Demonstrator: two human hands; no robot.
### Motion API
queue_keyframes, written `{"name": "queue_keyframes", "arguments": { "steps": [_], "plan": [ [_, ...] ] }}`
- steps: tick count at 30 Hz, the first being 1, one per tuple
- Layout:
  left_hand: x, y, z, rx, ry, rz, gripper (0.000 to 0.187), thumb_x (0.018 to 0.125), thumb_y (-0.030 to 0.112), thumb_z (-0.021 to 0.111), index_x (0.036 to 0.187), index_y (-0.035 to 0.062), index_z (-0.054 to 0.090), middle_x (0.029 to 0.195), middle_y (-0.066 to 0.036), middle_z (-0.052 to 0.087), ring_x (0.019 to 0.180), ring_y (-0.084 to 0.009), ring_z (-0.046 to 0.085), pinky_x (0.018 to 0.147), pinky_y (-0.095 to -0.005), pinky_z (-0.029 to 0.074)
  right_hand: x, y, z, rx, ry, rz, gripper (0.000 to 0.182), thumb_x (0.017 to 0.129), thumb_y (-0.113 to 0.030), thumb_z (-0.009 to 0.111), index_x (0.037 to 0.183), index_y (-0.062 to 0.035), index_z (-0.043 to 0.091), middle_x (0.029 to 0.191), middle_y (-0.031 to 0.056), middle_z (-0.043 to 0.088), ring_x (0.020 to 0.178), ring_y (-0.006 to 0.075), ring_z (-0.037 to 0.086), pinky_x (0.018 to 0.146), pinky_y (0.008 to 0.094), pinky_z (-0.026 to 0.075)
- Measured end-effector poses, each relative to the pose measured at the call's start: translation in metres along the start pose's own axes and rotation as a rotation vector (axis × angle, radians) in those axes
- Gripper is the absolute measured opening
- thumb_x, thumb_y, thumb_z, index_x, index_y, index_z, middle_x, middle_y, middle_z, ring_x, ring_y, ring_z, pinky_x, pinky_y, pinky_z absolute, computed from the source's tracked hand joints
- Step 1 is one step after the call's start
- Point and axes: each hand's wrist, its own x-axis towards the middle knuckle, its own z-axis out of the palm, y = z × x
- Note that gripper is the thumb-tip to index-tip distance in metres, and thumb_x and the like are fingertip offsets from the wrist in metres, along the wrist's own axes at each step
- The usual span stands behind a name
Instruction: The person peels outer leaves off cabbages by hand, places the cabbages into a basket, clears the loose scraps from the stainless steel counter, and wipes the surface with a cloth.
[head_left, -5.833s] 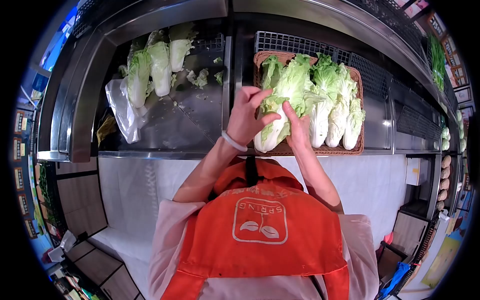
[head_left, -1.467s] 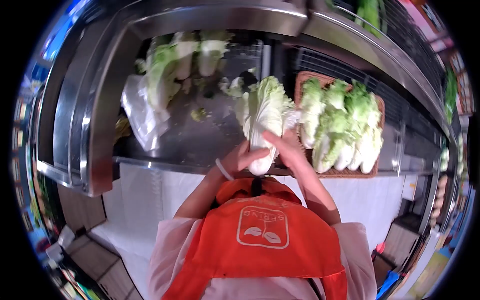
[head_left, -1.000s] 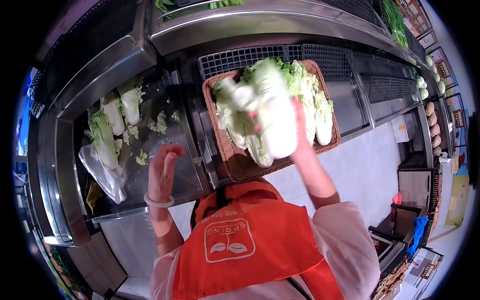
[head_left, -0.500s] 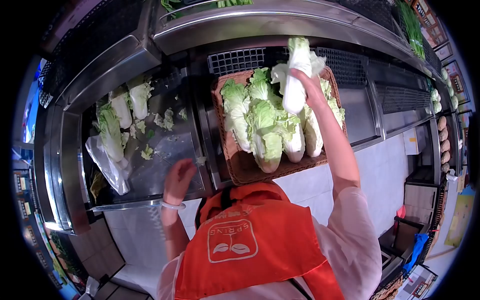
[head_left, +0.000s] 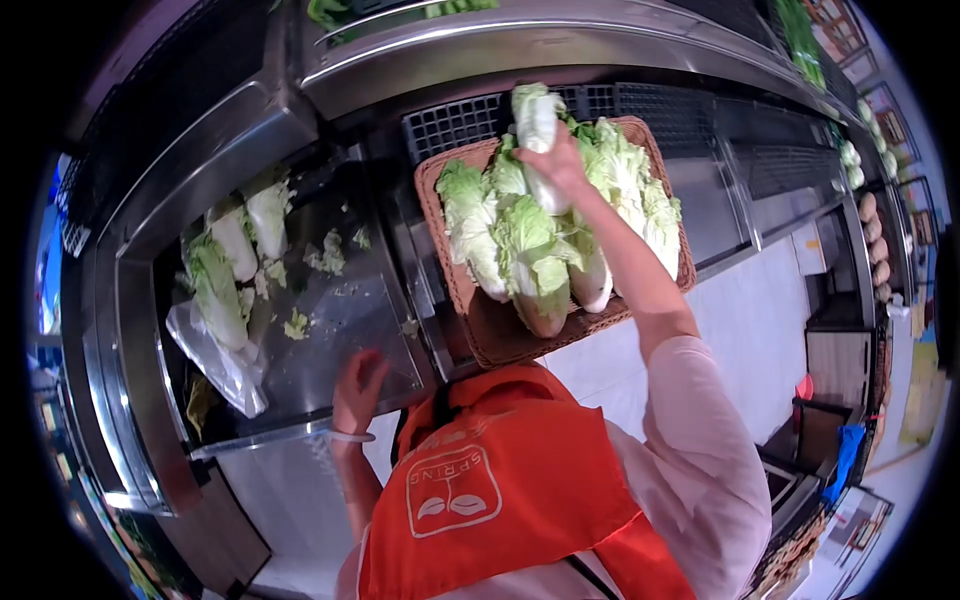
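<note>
My right hand (head_left: 556, 166) is wrapped round a napa cabbage (head_left: 537, 120) over the back of a brown wicker basket (head_left: 480, 345). Beneath and around it, several other napa cabbages (head_left: 533, 255) lie side by side in the basket, leafy tops toward the back. My forearm hides part of them. My left hand (head_left: 360, 390) hangs near the front edge of the metal display bin (head_left: 330, 300), holding nothing, its fingers loosely bent and apart. In that bin, several more napa cabbages (head_left: 232, 245) lie at the left, with a clear plastic bag (head_left: 225, 355) beside them.
Loose leaf scraps (head_left: 328, 255) are scattered over the bin floor. A raised metal shelf edge (head_left: 560, 50) runs behind the basket, and black plastic grating (head_left: 455, 130) shows at its back. Potatoes (head_left: 872, 235) or similar tan produce sit at the far right.
My right hand has moved left with the napa cabbage, from the basket's right side toward its middle back. My left hand has shifted slightly down. The view has turned a little.
</note>
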Motion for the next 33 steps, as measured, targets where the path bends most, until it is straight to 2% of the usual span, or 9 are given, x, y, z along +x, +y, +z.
{"name": "queue_keyframes", "arguments": {
  "steps": [8,12,14,15,16,22,27,30,33],
  "plan": [
    [0.002,-0.022,-0.019,0.032,-0.061,-0.053,0.034,0.082,0.018,0.063,0.11,0.0002,0.056,0.104,-0.015,0.061,0.098,-0.0222,0.059,0.083,-0.0314,0.046,-0.002,-0.014,0.023,-0.429,0.245,-0.059,0.091,0.057,-0.05,0.078,0.125,-0.0027,0.039,0.116,0.0211,0.05,0.107,0.0368,0.049,0.084,0.0428,0.045],
    [-0.005,-0.017,-0.03,0.046,0.013,-0.056,0.036,0.082,0.021,0.064,0.11,0.0011,0.056,0.104,-0.017,0.062,0.097,-0.0251,0.061,0.083,-0.0332,0.047,0.042,0.028,0.033,0.237,0.035,-0.457,0.081,0.052,-0.04,0.085,0.113,-0.0012,0.049,0.097,0.0158,0.062,0.086,0.0247,0.061,0.076,0.036,0.05],
    [0.001,-0.023,-0.048,-0.044,0.072,-0.051,0.036,0.082,0.024,0.064,0.11,0.002,0.057,0.099,-0.016,0.064,0.092,-0.0263,0.063,0.081,-0.0327,0.048,0.057,0.055,0.017,0.121,-0.09,-0.415,0.077,0.057,-0.039,0.084,0.111,0.0016,0.049,0.098,0.0163,0.062,0.085,0.0242,0.061,0.075,0.0358,0.05],
    [0.011,-0.044,-0.063,-0.059,0.154,-0.043,0.035,0.082,0.023,0.064,0.109,0.0021,0.057,0.098,-0.015,0.064,0.09,-0.0253,0.063,0.079,-0.032,0.048,0.017,0.007,-0.009,-0.116,-0.209,-0.364,0.079,0.063,-0.038,0.081,0.119,0.0049,0.045,0.106,0.0202,0.059,0.095,0.0283,0.059,0.083,0.0364,0.047],
    [0.023,-0.063,-0.078,-0.068,0.216,-0.025,0.034,0.082,0.023,0.064,0.108,0.0022,0.057,0.097,-0.014,0.065,0.088,-0.0244,0.064,0.076,-0.0314,0.049,-0.002,0.001,-0.008,-0.459,0.109,-0.383,0.079,0.071,-0.037,0.075,0.127,0.0065,0.04,0.119,0.0249,0.051,0.11,0.0327,0.051,0.093,0.0367,0.041],
    [0.159,-0.094,-0.147,-0.01,0.598,0.146,0.032,0.079,0.027,0.065,0.096,0.0016,0.058,0.08,-0.014,0.061,0.082,-0.028,0.06,0.071,-0.037,0.046,-0.127,-0.096,0.008,0.094,0.027,-0.506,0.059,0.082,-0.032,0.063,0.13,-0.0035,0.043,0.136,0.017,0.039,0.124,0.0306,0.04,0.098,0.0456,0.04],
    [0.283,-0.099,-0.126,0.397,0.77,-0.14,0.076,0.066,0.039,0.074,0.123,0.0038,0.039,0.12,-0.022,0.044,0.112,-0.0378,0.044,0.091,-0.0436,0.04,-0.212,-0.145,0.073,0.341,-0.259,-0.533,0.038,0.08,-0.016,0.064,0.116,-0.0062,0.056,0.127,0.0143,0.05,0.115,0.0268,0.05,0.096,0.0362,0.043],
    [0.305,-0.107,-0.123,0.418,0.527,-0.17,0.103,0.063,0.047,0.071,0.139,0.0034,0.017,0.123,-0.024,0.049,0.117,-0.0358,0.046,0.095,-0.0422,0.039,-0.238,-0.147,0.104,0.221,-0.305,-0.778,0.034,0.076,-0.006,0.065,0.109,-0.0038,0.058,0.118,0.0153,0.055,0.108,0.0271,0.054,0.093,0.0364,0.045],
    [0.306,-0.106,-0.13,0.182,0.444,-0.256,0.093,0.063,0.044,0.071,0.132,0.002,0.025,0.118,-0.026,0.05,0.109,-0.036,0.052,0.09,-0.0426,0.043,-0.254,-0.15,0.102,0.188,-0.392,-0.671,0.032,0.078,-0.001,0.063,0.109,-0.0005,0.057,0.112,0.014,0.056,0.101,0.0236,0.058,0.085,0.0311,0.049]
  ]
}}
